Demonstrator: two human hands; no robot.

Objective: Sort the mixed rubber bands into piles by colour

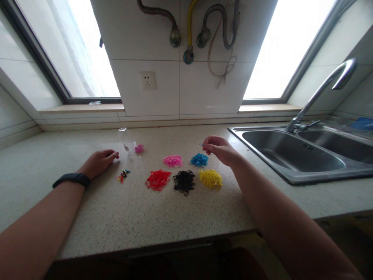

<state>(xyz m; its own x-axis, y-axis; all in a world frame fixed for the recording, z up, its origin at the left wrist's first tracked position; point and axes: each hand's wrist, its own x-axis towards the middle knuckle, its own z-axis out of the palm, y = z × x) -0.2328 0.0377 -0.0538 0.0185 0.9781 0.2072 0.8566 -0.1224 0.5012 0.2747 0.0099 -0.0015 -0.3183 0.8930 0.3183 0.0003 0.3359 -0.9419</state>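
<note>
My right hand (217, 149) is raised above the counter, thumb and forefinger pinching a tiny blue rubber band (201, 144). Just below it lies a pile of blue rubber bands (199, 160). Near that are piles of pink bands (173, 160), red bands (158, 180), black bands (184, 182) and yellow bands (211, 179). On the left, my left hand (101, 160) rests on the counter with its fingers curled together; I see nothing in it. A small mixed-colour heap of bands (123, 175) lies close by. Beyond that hand are a clear bottle (127, 142) and a round pink piece (139, 148).
A steel double sink (291, 149) with a tap (317, 95) is set into the speckled counter (140, 217) on the right. The tiled wall at the back carries a socket (148, 80) and pipes (189, 35). The counter's front edge runs below the piles.
</note>
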